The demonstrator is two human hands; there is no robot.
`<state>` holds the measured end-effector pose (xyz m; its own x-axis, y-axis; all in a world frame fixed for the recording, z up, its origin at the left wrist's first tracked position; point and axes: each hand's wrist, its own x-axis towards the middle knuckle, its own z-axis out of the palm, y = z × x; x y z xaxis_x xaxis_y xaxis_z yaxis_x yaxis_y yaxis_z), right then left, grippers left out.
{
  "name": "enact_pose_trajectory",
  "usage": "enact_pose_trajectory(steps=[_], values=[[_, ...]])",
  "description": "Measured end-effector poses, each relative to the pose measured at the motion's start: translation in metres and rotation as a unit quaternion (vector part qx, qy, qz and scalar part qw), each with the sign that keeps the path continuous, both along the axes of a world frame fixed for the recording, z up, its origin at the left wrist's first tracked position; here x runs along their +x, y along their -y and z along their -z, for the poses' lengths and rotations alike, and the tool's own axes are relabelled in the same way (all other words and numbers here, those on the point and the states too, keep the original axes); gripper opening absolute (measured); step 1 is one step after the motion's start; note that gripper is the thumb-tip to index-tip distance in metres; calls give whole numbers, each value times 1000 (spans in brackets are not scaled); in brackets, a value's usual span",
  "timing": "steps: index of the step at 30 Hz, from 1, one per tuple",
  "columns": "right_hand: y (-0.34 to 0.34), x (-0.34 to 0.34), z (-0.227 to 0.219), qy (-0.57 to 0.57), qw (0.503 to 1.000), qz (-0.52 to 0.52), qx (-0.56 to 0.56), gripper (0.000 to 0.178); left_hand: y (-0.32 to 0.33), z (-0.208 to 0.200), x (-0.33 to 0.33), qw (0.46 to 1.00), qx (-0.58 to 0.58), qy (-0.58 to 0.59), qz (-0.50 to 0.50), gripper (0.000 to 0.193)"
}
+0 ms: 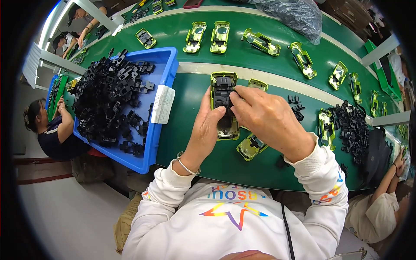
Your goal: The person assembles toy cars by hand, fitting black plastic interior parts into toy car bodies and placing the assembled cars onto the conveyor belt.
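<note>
White sweatshirt [203,229] fills the lower view, dark cord [287,225] hanging down its front. Around the work: blue bin [150,162] of black plastic parts [104,91] hard by on the left, loose black pile [352,134] at right, lime toy car shells [219,37] spread across the green tabletop [186,138] beyond a pale strip [190,68], crumpled plastic bag [299,21] at the far side. Co-workers sit at left [56,130] and right [377,212]; more at top left. Right hand [266,115] blocks part of one shell [258,83] behind it; another shell [250,147] lies just below that hand.

Held car shell [227,128] is up in front of the chest, between both hands, black insert [223,93] seated inside. Left hand [207,125] clamps its left side, thumb over the insert. Right-hand fingers are bunched together, tips on the insert's right edge; can't tell whether they pinch anything.

Writing: rainbow lettering plus a star outline on the sweatshirt, seen upside down. White label [163,104] on the bin's right wall; its print is too small to read.
</note>
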<state>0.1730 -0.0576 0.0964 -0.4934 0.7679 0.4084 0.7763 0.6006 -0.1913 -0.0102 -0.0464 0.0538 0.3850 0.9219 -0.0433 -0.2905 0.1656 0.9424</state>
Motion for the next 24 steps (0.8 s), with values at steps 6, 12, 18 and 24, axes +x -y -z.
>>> enact_pose_trajectory(steps=[6,12,18,24], values=[[3,-1,19,-64,992,8,107,28,-1,-1,-1,999,38,-31,2,60],[3,10,9,-58,998,15,31,26,10,1,4,996,65,-49,41,61],[4,14,-2,-48,998,0,-36,28,5,-4,5,999,13,-19,39,60],[4,15,-11,-7,996,-5,-92,32,2,-2,5,998,18,-34,57,57]])
